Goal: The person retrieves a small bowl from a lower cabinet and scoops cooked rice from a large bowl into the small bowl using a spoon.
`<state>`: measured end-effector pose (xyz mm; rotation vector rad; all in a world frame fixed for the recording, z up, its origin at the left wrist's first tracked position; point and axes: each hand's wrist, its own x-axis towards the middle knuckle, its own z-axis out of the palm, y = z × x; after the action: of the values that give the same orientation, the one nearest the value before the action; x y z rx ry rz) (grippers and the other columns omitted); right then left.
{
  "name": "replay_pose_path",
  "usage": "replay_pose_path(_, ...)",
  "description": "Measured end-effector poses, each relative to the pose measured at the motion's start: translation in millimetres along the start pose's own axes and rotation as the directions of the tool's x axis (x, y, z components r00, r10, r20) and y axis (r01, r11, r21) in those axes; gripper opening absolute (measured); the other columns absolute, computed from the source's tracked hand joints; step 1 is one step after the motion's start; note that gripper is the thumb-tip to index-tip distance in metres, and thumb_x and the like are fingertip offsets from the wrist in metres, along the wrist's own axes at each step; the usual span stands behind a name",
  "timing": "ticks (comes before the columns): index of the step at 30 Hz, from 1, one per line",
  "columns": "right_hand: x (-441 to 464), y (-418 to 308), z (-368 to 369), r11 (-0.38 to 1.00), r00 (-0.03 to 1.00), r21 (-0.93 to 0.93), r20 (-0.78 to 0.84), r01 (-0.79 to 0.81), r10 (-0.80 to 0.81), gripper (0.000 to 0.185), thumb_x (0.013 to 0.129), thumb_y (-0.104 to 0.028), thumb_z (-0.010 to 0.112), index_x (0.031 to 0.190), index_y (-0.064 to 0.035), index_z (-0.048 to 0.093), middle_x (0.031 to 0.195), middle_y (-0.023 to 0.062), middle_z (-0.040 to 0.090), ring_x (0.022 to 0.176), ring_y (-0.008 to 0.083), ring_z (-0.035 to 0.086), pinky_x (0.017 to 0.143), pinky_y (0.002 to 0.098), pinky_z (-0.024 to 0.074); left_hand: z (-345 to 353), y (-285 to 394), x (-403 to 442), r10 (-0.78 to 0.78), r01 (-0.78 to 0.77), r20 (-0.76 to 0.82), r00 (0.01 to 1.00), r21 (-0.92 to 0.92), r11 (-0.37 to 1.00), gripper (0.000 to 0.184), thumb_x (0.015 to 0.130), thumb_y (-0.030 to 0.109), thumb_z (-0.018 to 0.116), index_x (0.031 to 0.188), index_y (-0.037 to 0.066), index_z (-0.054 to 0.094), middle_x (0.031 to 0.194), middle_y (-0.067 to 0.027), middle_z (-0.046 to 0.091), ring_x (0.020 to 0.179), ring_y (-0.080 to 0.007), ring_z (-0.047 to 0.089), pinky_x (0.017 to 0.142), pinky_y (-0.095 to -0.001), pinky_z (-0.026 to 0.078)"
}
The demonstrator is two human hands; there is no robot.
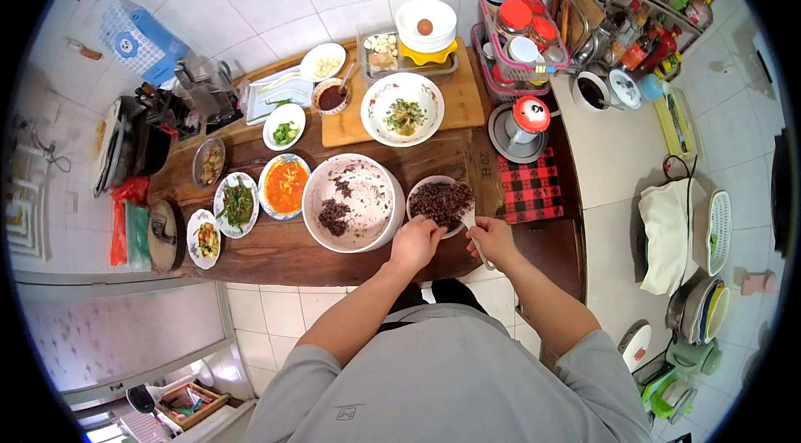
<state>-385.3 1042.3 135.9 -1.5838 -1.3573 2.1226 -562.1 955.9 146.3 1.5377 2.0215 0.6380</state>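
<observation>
My right hand (492, 243) is closed around the handle of a pale rice paddle (469, 214), whose head meets the right side of a bowl (451, 234). Dark cooked rice (439, 199) fills that bowl. At its near left rim, my left hand (417, 241) is closed on the bowl's edge; its fingertips are partly hidden. Left of the bowl stands a large white pot (313, 230), with a clump of dark rice (335, 218) at the bottom and grains stuck to its inner wall.
Left of the pot are a tomato-and-egg dish (286, 186), a plate of greens (237, 205) and a diced dish (206, 240). A patterned bowl (374, 126) sits on a cutting board (338, 136) behind. A red-lidded cup (529, 118) and checkered cloth (534, 193) lie to the right.
</observation>
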Motion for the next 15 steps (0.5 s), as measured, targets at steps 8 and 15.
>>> replay_pose_path(8, -6.7, -8.2, -1.5, 1.0, 1.0, 0.024, 0.018, 0.019, -0.019, 0.019, 0.085, -0.008, 0.054, 0.099, 0.0026, 0.063, 0.079, 0.0063, 0.062, 0.057, 0.0121, 0.06, 0.048, 0.0253, 0.0491, 4.9, -8.8, 8.5, 0.072, -0.07, -0.046, 0.996, 0.041, 0.997, 0.013, 0.086, 0.01, 0.057, 0.093, 0.005, 0.066, 0.086, -0.0164, 0.065, 0.08, -0.0379, 0.063, 0.071, -0.0462, 0.051)
replay_pose_path(15, -5.5, -8.5, -5.1, 0.998, 0.998, 0.041, 0.039, 0.042, -0.043, 0.019, 0.085, -0.008, 0.054, 0.098, 0.0024, 0.062, 0.08, 0.0061, 0.062, 0.057, 0.012, 0.059, 0.047, 0.0253, 0.0486, -9.9, 13.7, 25.2, -0.168, 0.174, 0.116, 0.979, -0.05, 0.983, 0.024, 0.09, 0.01, 0.054, 0.111, 0.004, 0.063, 0.094, -0.02, 0.067, 0.082, -0.0346, 0.066, 0.071, -0.0415, 0.053)
